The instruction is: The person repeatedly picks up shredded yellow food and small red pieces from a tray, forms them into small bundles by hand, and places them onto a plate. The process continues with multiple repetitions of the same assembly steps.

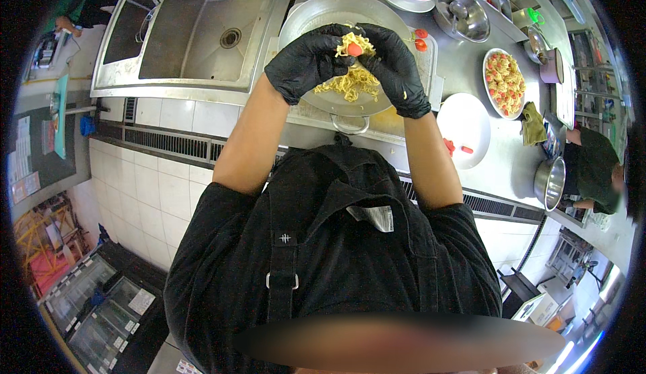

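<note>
On the far left, a deep stainless steel sink point(202, 30) sits set into the counter, its round drain showing. Just to its right is a wide, shallow silver metal pan with loop handles point(316, 14), and a loose heap of yellow noodles point(350, 84) lies in it. Both my hands wear black gloves and are raised together over that pan. My left hand point(306, 61) and my right hand point(393, 68) press close, fingertips meeting, pinching a small clump of yellow noodles wrapped around a red sausage piece point(354, 49). Strands hang from the clump toward the heap below. Two small red pieces point(420, 39) rest on the tray edge just right of my right hand. Farther right, a plain round white plate point(464, 125) holds a few red bits. Beyond it, a white plate piled with noodle-wrapped red pieces point(505, 81) sits near a folded olive green cloth point(533, 125). At the far right, another person in dark clothes point(595, 168) bends over the counter beside a steel pot point(550, 182).
</note>
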Demonstrator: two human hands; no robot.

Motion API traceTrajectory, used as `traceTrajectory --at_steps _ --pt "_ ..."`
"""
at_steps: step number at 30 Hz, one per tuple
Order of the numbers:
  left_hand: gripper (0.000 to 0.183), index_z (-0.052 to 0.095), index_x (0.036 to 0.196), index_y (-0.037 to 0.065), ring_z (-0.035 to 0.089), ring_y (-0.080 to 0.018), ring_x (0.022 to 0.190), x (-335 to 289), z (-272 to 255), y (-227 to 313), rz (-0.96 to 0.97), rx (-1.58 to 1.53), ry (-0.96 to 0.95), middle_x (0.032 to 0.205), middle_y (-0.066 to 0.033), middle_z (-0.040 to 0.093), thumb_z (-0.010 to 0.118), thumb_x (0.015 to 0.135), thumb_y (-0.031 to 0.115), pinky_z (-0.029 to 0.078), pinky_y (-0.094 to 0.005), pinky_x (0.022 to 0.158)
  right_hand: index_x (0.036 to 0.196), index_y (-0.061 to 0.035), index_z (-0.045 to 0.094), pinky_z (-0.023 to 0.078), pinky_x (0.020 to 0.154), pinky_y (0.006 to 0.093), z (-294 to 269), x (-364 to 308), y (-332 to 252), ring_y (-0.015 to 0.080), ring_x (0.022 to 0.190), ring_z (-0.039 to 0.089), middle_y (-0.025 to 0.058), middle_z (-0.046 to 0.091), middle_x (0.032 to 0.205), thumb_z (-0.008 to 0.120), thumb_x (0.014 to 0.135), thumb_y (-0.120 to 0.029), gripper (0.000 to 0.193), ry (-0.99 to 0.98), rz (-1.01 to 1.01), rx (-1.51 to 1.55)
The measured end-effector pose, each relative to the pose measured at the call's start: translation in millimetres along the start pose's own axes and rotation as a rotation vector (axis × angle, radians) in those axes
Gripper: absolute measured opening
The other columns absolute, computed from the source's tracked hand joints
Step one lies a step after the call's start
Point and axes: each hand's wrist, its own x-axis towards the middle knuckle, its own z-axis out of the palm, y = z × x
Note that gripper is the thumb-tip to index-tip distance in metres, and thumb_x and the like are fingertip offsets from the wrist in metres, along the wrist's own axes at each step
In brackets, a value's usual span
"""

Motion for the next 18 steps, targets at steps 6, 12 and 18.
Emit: traceTrajectory --at_steps 6,12,18 --pt "0.045 0.044 0.133 0.004 0.055 -0.0167 0.111 5.7 6.1 -3.5 0.071 -0.307 -0.094 0.126 -0.0123 0.055 0.056 0.09 0.004 0.048 -0.0292 0.097 0.104 -0.0017 0.064 0.051 0.069 0.0295 15.9 -3.6 15.1 0.0171 0.078 0.063 0.0075 0.068 0.09 0.063 0.087 -0.011 0.019 0.311 0.143 -0.09" --pt "0.038 0.054 0.124 0.004 0.057 -0.0137 0.104 7.1 8.9 -20.3 0.22 0.534 0.286 0.115 -0.0057 0.062 0.063 0.088 0.013 0.048 -0.0272 0.087 0.098 -0.0021 0.066 0.051 0.07 0.0324 22.3 -8.9 15.2 0.0243 0.077 0.067 0.0145 0.068 0.086 0.065 0.083 -0.009 0.017 0.375 -0.106 -0.496" --pt "0.031 0.06 0.109 0.004 0.062 -0.0134 0.095 3.4 13.7 -5.1 0.275 1.072 0.198 0.105 -0.0065 0.065 0.072 0.08 0.006 0.05 -0.0286 0.085 0.098 -0.0028 0.067 0.052 0.07 0.0343 18.4 -10.0 11.9 0.0288 0.078 0.066 0.0161 0.068 0.089 0.064 0.083 -0.008 0.016 0.352 -0.084 -0.403"
